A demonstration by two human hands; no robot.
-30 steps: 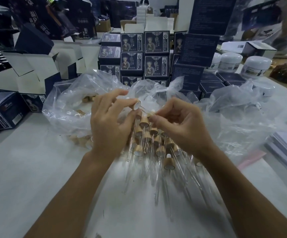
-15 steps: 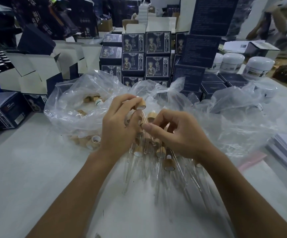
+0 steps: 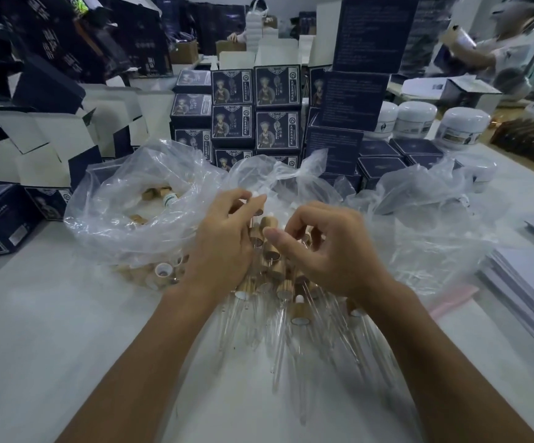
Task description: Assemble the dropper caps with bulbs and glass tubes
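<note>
Between both hands, finished droppers [image 3: 299, 314] lie caps away, tubes toward the viewer.

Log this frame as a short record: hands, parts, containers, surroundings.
left hand: fingers curled, pinching what looks like a dropper over the pile
right hand: fingers curled above the pile; what it holds cannot be told
finished droppers: heaped on the table, wood-coloured caps up, glass tubes toward the person
loose caps: in the clear bag on the left
second bag: right, contents unclear
behind: stacked dark boxes, white jars
</note>
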